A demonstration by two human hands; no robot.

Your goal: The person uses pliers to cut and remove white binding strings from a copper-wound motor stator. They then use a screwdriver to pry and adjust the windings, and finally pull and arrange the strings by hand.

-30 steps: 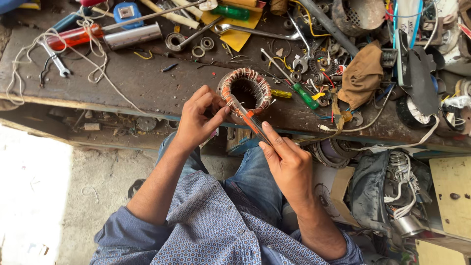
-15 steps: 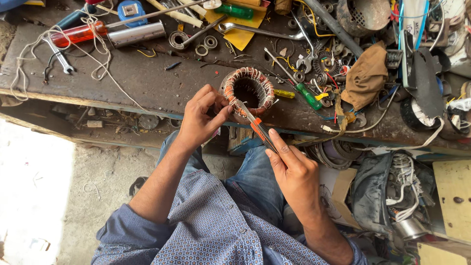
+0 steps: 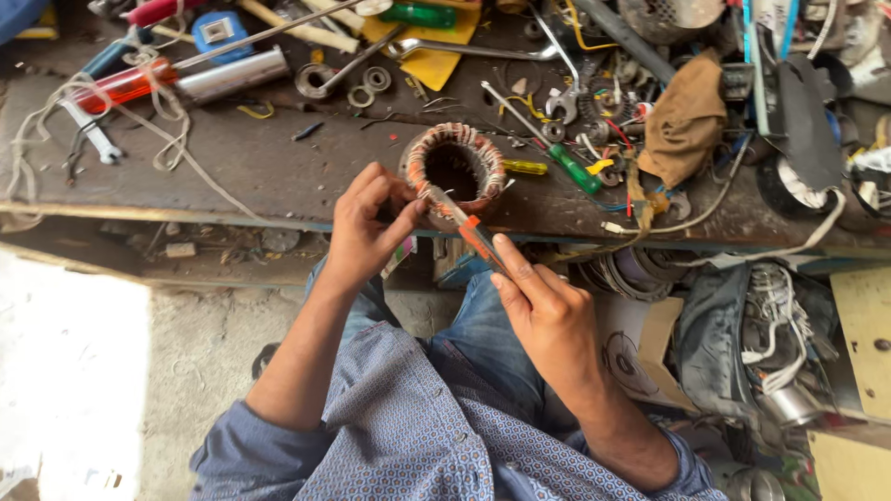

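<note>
Sitting at the front edge of the dark, scarred wooden workbench (image 3: pixel 278 176), the person bends over a ring-shaped motor stator wound with copper wire (image 3: pixel 456 170), which serves here as the landmark. Nearest the camera, below and right of that ring, the right hand (image 3: pixel 548 320) closes around the orange handle of a slim pair of pliers (image 3: pixel 467 227), index finger laid along it, apparently to steady the tip. The steel nose reaches up to the ring's near rim. Just left of the ring, the left hand (image 3: pixel 364 227) pinches thumb against fingers at that same rim, seemingly bracing the stator so it does not turn; whether a wire end sits in the pinch cannot be told. The ring stands on the bench close to the edge, within easy reach of both hands.

Right of the ring lie a green-handled screwdriver (image 3: pixel 566 167) and, farther off, a crumpled brown cloth (image 3: pixel 685 116). Left and beyond, 1 red-handled tool (image 3: pixel 125 85) rests among tangled white cord (image 3: pixel 158 130). Above the ring, a yellow sheet (image 3: pixel 436 60) carries spanners, cut off by the frame's top. The plier jaws themselves are hidden by the winding.
</note>
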